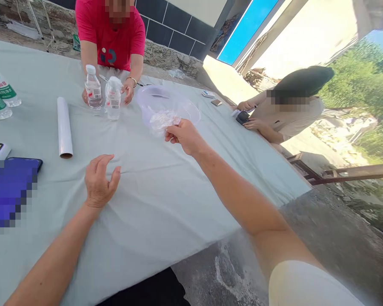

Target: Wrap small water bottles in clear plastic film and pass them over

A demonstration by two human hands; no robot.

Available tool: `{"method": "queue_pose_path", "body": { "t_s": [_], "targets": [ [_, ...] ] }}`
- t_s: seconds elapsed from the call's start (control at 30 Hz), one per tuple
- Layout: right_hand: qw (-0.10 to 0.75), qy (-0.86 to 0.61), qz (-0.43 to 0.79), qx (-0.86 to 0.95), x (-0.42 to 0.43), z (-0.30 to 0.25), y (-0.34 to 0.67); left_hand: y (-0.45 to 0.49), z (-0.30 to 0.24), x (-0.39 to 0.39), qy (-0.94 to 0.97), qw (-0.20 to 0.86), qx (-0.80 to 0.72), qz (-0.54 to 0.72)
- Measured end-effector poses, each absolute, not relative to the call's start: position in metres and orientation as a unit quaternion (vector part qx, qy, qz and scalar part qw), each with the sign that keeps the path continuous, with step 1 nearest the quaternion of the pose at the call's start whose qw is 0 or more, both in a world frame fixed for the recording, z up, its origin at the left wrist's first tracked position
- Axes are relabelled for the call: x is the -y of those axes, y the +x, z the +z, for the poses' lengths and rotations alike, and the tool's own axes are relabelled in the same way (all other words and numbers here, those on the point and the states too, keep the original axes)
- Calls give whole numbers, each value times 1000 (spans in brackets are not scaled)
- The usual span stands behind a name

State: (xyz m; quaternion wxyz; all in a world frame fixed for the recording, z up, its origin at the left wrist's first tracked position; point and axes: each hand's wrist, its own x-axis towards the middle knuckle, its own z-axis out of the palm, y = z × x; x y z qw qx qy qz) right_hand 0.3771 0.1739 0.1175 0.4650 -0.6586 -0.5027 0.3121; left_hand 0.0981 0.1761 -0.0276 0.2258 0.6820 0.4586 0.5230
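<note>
My right hand (pixel 184 135) pinches a crumpled wad of clear plastic wrap (pixel 163 122) at the near rim of a pale purple basin (pixel 146 94). Resting over the cloth, my left hand (pixel 101 179) has its fingers loosely spread and nothing in them. Beyond it lies a roll of plastic wrap (pixel 64 127), its cardboard core showing at the near end. Across the table stand a small water bottle (pixel 93 89) and another bottle covered in plastic wrap (pixel 113 98); a co-worker's hands are beside these bottles.
A pale cloth covers the table (pixel 166 204). Large green-labelled bottles (pixel 3 91) stand at the left, with a blue-screened device (pixel 11 191) nearer. A person in a red shirt (pixel 115 46) leans in opposite. Another person (pixel 284 102) sits at the right end, near a phone (pixel 216 102).
</note>
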Motion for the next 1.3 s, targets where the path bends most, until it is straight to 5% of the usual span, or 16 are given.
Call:
{"method": "queue_pose_path", "body": {
  "t_s": [0.27,0.47,0.8,1.03,1.3],
  "targets": [
    [545,-610,418,395,-68,34,251,115,22,-106,557,565,-382,474],
    [552,-512,586,299,-56,26,244,71,28,-100,432,685,-378,450],
    [483,-552,420,534,-38,30,246,77,28,-72,529,577,-439,442],
    [630,-538,518,212,-44,14,276,57,14,-49,501,605,-426,449],
    [676,-481,526,186,-43,24,298,1,23,-25,670,559,-421,247]
  ]
}}
